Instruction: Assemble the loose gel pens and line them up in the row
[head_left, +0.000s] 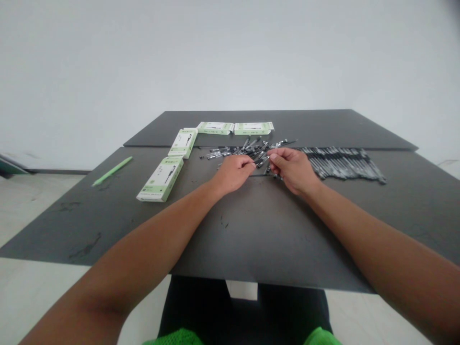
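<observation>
My left hand [234,173] is closed in a pinch at the near edge of a loose heap of clear, black-capped pens [223,152]. Facing it, my right hand [293,168] pinches with thumb and forefinger. A slim pen [262,159] seems to run between the two sets of fingertips; its ends are hidden by them. Right of my right hand lies a neat row of similar pens [339,163], side by side. Part of the heap is covered by both hands.
Two green-and-white pen boxes [160,179] [183,143] lie left of the heap. Two more boxes [215,127] [253,128] lie behind it. A light green pen [112,171] rests at the left of the dark table [251,230]. A seam crosses the tabletop behind the pens.
</observation>
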Action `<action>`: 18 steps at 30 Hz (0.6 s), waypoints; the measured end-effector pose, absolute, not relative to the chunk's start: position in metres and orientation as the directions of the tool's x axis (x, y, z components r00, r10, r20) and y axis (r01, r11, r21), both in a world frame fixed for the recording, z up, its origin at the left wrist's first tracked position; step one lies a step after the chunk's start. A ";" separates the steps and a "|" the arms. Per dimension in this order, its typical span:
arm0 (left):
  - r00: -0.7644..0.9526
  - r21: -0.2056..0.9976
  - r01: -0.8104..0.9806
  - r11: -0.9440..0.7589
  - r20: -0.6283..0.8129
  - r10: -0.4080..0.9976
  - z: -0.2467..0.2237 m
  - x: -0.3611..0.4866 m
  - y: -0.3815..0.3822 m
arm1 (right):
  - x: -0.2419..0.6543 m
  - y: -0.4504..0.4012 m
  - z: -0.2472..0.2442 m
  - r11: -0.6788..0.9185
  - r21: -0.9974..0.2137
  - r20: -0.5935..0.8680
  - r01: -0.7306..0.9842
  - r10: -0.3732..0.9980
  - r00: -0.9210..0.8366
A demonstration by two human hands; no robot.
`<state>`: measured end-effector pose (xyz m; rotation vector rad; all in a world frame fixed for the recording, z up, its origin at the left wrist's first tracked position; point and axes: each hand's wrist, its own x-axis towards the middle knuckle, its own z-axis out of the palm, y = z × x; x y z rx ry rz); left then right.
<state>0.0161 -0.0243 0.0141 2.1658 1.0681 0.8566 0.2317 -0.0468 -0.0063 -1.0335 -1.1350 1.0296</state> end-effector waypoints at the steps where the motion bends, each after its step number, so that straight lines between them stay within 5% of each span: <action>1: 0.477 0.720 0.463 -0.518 0.291 0.830 0.014 0.016 -0.024 | 0.232 -0.047 -0.006 0.206 -0.974 0.195 -0.090 0.973 0.121; 18: 0.485 0.709 0.459 -0.535 0.305 0.820 0.014 0.015 -0.025 | 0.231 -0.050 -0.006 0.224 -0.975 0.224 0.012 0.970 0.098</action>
